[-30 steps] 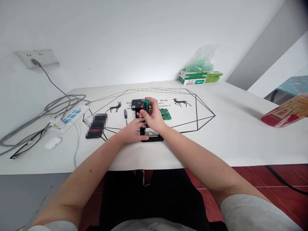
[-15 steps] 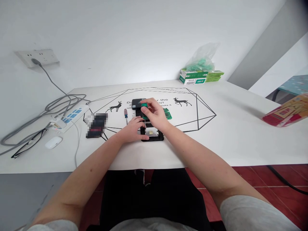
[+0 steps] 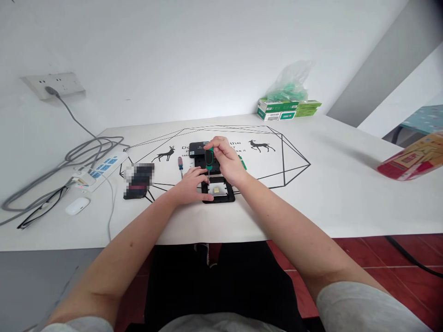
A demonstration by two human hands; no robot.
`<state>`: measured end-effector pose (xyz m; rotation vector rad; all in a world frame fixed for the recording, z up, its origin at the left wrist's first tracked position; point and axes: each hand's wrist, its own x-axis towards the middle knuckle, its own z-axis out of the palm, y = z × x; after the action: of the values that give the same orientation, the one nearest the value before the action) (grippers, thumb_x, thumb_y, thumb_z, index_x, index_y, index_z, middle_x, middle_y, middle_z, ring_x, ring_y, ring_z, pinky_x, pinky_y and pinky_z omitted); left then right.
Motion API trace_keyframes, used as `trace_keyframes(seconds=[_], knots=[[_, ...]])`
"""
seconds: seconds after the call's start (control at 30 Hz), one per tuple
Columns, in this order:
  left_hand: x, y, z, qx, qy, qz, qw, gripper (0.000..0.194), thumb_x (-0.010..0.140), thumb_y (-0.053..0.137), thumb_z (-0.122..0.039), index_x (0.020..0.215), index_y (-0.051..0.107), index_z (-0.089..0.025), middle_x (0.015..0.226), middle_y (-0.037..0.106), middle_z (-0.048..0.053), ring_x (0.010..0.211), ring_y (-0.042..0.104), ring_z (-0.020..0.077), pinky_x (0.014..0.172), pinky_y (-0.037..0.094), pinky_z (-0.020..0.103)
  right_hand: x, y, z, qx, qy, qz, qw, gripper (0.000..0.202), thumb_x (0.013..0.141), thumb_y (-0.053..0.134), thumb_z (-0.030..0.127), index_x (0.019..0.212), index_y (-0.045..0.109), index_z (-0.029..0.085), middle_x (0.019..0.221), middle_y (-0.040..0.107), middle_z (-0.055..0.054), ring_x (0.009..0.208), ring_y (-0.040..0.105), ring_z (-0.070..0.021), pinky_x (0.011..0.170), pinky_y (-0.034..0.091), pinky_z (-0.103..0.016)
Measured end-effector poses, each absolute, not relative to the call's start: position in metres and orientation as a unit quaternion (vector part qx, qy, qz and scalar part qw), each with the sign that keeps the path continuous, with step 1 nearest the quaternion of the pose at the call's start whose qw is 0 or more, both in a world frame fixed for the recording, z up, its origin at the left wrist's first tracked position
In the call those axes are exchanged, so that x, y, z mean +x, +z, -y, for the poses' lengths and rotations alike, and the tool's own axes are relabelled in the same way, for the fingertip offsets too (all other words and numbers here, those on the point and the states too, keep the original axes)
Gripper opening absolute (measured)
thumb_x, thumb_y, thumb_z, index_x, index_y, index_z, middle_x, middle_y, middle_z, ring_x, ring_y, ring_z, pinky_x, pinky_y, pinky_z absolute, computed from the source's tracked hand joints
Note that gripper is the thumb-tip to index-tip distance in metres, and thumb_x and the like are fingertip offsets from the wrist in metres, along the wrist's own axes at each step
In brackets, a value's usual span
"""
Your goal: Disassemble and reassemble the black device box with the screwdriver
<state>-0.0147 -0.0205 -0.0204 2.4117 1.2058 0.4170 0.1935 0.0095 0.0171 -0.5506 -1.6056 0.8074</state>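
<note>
My right hand grips a screwdriver with a black and green handle, held upright. Its shaft points down to the upper left corner of a metal plate with a gold square, set in a black device housing. My left hand steadies that housing from the left, thumb along the near edge and fingers at the far left corner, close to the shaft. Behind it lie another black housing part and a black cover. A green circuit board is mostly hidden behind my right hand.
A second screwdriver lies left of the housing, near a blurred dark object. Farther left are a power strip, grey cable, glasses and a white mouse. Boxes stand at the back; a red-and-yellow package is right.
My right hand has shifted slightly and changed its grip, so more of the screwdriver handle shows and less of the circuit board. My left hand keeps its place on the housing.
</note>
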Motion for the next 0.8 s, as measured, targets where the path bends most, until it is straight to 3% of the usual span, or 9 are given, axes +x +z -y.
trace_keyframes(seconds=[0.1,0.23,0.33,0.47,0.53,0.63,0.8], knots=[[-0.014,-0.02,0.021,0.862,0.148,-0.437,0.21,0.055,0.083,0.091,-0.069,0.114,0.076,-0.027,0.172,0.05,0.013,0.168,0.027,0.0442,0.135,0.027,0.068,0.199,0.021,-0.009,-0.243,0.272,0.708,0.605,0.039,0.109,0.053,0.06,0.098,0.074,0.029,0.11,0.066,-0.008,0.111,0.065,-0.0271,0.109,0.055,-0.053],[-0.014,-0.02,0.021,0.862,0.143,-0.438,0.214,0.056,0.083,0.091,-0.07,0.114,0.075,-0.027,0.174,0.048,0.012,0.169,0.024,0.043,0.136,0.026,0.067,0.2,0.023,-0.005,-0.249,0.272,0.689,0.624,0.026,0.107,0.057,0.047,0.094,0.071,0.029,0.109,0.072,-0.007,0.111,0.067,-0.0268,0.104,0.056,-0.051],[-0.014,-0.02,0.021,0.863,0.143,-0.437,0.209,0.056,0.083,0.09,-0.071,0.114,0.075,-0.027,0.173,0.05,0.012,0.168,0.025,0.0438,0.136,0.026,0.069,0.196,0.021,-0.002,-0.265,0.298,0.674,0.623,0.018,0.098,0.07,0.047,0.097,0.069,0.029,0.115,0.074,-0.007,0.116,0.068,-0.027,0.096,0.06,-0.046],[-0.014,-0.021,0.019,0.867,0.144,-0.434,0.199,0.056,0.082,0.091,-0.071,0.111,0.076,-0.026,0.17,0.052,0.013,0.165,0.029,0.045,0.135,0.027,0.068,0.19,0.016,-0.001,-0.277,0.33,0.658,0.617,0.034,0.083,0.087,0.043,0.096,0.059,0.028,0.117,0.075,-0.005,0.112,0.072,-0.0246,0.1,0.06,-0.046],[-0.014,-0.021,0.019,0.868,0.143,-0.433,0.198,0.057,0.082,0.091,-0.072,0.111,0.076,-0.025,0.17,0.052,0.013,0.165,0.029,0.0456,0.135,0.027,0.068,0.188,0.014,-0.002,-0.265,0.363,0.649,0.613,0.039,0.087,0.085,0.047,0.099,0.053,0.029,0.121,0.076,-0.005,0.108,0.075,-0.0225,0.104,0.061,-0.047],[-0.014,-0.021,0.019,0.868,0.143,-0.431,0.2,0.057,0.083,0.09,-0.071,0.112,0.075,-0.025,0.17,0.051,0.014,0.166,0.028,0.0457,0.135,0.027,0.069,0.188,0.011,-0.003,-0.222,0.414,0.647,0.601,0.043,0.095,0.077,0.06,0.117,0.052,0.033,0.137,0.074,-0.007,0.122,0.076,-0.0229,0.116,0.059,-0.051],[-0.015,-0.023,0.018,0.867,0.145,-0.433,0.197,0.055,0.083,0.091,-0.07,0.112,0.076,-0.026,0.172,0.05,0.013,0.167,0.027,0.0456,0.135,0.025,0.071,0.196,0.008,-0.01,-0.225,0.348,0.695,0.588,0.043,0.106,0.058,0.069,0.128,0.066,0.033,0.149,0.067,-0.01,0.144,0.063,-0.0289,0.128,0.049,-0.06]])
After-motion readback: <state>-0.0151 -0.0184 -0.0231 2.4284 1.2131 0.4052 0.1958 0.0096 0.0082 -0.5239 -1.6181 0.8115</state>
